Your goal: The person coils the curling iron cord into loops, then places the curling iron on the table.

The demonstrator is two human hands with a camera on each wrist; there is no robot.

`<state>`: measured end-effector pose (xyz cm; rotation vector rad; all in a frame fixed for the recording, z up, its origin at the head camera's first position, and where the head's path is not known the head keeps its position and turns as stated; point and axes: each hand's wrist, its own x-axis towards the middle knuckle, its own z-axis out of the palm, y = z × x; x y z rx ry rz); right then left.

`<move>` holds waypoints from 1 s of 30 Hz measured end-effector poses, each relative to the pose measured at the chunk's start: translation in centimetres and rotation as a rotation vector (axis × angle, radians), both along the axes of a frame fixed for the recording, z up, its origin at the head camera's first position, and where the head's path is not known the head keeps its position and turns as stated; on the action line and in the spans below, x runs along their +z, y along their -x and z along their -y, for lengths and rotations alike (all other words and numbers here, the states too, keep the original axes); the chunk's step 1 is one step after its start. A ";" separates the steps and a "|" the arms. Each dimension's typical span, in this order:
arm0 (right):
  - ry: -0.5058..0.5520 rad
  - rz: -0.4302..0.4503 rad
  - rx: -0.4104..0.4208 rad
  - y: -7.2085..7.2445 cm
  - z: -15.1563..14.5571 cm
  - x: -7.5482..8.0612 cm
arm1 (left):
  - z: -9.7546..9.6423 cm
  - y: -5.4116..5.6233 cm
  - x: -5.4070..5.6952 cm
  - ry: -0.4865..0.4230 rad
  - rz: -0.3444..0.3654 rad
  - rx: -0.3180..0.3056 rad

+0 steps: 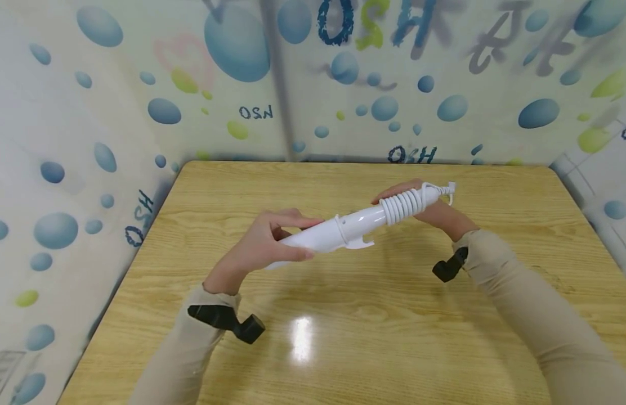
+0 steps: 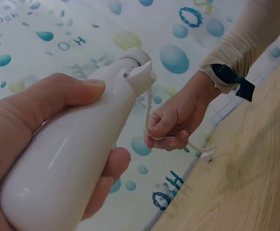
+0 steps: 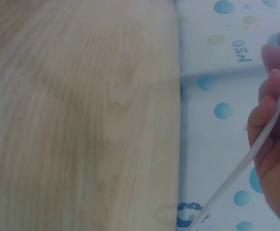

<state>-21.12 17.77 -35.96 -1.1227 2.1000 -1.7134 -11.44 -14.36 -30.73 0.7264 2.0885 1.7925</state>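
The left hand (image 1: 259, 242) grips the wide end of a white handheld appliance (image 1: 320, 236), thumb on one side and fingers curled round the other. The appliance is held in the air above the middle of the surface, tilted so that its narrow end points up and toward the right. A hook-like clip (image 1: 361, 244) juts from its underside near the middle. In the head view a white cord (image 1: 403, 206) winds in close loops round the narrow part, with its plug (image 1: 451, 188) at the tip. The right hand (image 2: 176, 115) pinches the cord between thumb and fingers in the left wrist view; in the head view it is partly hidden behind the loops, so its exact hold there is hard to judge.

The surface (image 1: 369, 337) is pale wood grain, with a bright reflection (image 1: 302, 340) near the front. It backs against a light wall (image 1: 313, 140) printed with blue and green drops and "H2O" lettering, some of it reversed. Both arms wear beige sleeves (image 1: 521, 287), with a black wrist camera (image 1: 249, 329) at each cuff.
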 end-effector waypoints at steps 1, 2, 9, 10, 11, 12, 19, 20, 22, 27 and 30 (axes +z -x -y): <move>0.004 0.037 0.007 0.2 0.1 0.2 | 0.1 0.0 0.0 0.005 0.004 -0.014; -0.002 0.078 0.011 0.3 0.2 0.5 | 0.1 0.0 -0.1 0.014 0.002 -0.029; -0.223 0.060 -0.031 0.6 0.4 2.1 | 0.5 -0.2 -0.6 0.061 -0.018 -0.134; -0.237 0.055 -0.029 0.6 0.4 2.1 | 0.5 -0.2 -0.7 0.068 -0.017 -0.148; -0.245 0.053 -0.025 0.5 0.3 2.2 | 0.5 -0.1 -0.8 0.077 -0.014 -0.161; -0.249 0.045 -0.019 0.5 0.3 2.2 | 0.5 -0.1 -0.9 0.084 -0.008 -0.173; -0.277 -0.007 0.018 0.2 0.0 2.8 | 0.3 0.0 -1.6 0.156 0.010 -0.285; -0.288 -0.011 0.017 0.2 0.0 2.9 | 0.2 0.0 -1.7 0.165 0.011 -0.297; -0.307 -0.009 0.019 0.0 0.0 3.2 | 0.2 0.1 -1.9 0.194 0.019 -0.310; -0.348 -0.021 0.016 -0.6 0.4 4.0 | 0.2 0.2 -2.7 0.279 0.036 -0.280; -0.374 -0.039 -0.002 -1.0 0.6 4.5 | 0.1 0.2 -3.0 0.319 0.042 -0.226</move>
